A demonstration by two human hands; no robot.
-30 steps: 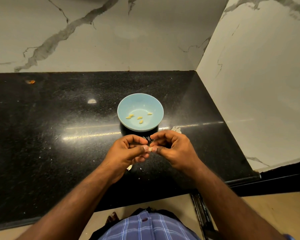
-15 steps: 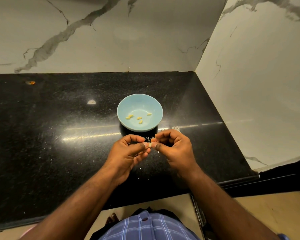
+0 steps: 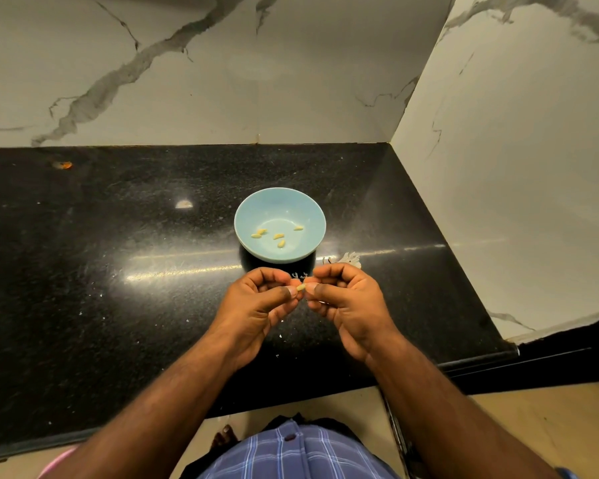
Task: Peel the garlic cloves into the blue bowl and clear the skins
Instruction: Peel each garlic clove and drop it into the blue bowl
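Step in hand, as judged: peeling one more garlic clove (image 3: 301, 288), held just in front of the blue bowl (image 3: 280, 225) and above the worktop (image 3: 118, 271). Both hands met on it. Left hand (image 3: 256, 305) pinched the clove's left end between thumb and forefinger; the remaining fingers (image 3: 287, 307) were curled loosely underneath. Right hand (image 3: 350, 302) pinched the other end, fingers bent in tight, a wisp of skin seeming to stand up at the pinch. Whether the clove was fully bare could not be told; most of it lay hidden between the fingertips.

Bowl held four peeled cloves (image 3: 278, 236), scattered on its floor. A small heap of skins (image 3: 349, 259) lay on the worktop just right of the bowl's near rim, with finer flecks (image 3: 281, 336) on the worktop nearer than the bowl, under the hands.

Next move likely calls for stripping the last skin off, then carrying the clove forward over the rim and letting go. Skins not yet cleared; that step waits
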